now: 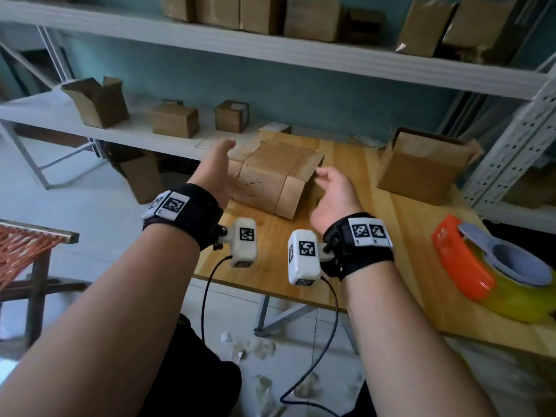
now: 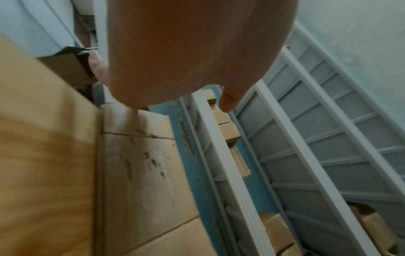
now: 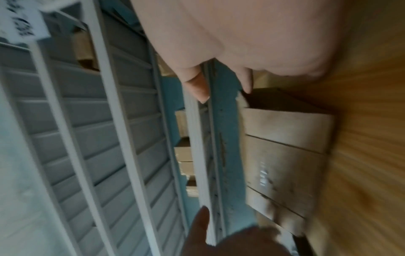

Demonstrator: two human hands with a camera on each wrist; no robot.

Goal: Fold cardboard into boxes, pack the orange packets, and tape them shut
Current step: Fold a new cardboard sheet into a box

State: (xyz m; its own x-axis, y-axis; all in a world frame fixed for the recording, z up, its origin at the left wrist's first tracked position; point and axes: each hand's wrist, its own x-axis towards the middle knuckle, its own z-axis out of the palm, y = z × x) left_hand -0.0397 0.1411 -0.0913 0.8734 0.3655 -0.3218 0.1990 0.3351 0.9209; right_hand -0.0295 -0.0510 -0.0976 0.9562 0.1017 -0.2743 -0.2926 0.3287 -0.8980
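A flattened cardboard box (image 1: 272, 173) lies on the wooden table (image 1: 355, 236), its flaps spread flat. My left hand (image 1: 218, 167) hovers at its left edge with fingers held straight, holding nothing. My right hand (image 1: 332, 191) hangs at its right edge, fingers loosely curled and empty. In the left wrist view the cardboard (image 2: 142, 164) lies below my palm (image 2: 197, 52). The right wrist view shows the cardboard (image 3: 285, 155) past my fingers (image 3: 195, 84). No orange packets are in view.
An erected open box (image 1: 421, 170) stands at the table's back right. An orange tape dispenser (image 1: 487, 266) with yellowish tape sits at the right front. White shelves (image 1: 150, 127) behind hold several small boxes. A woven stool (image 1: 27, 245) stands at left.
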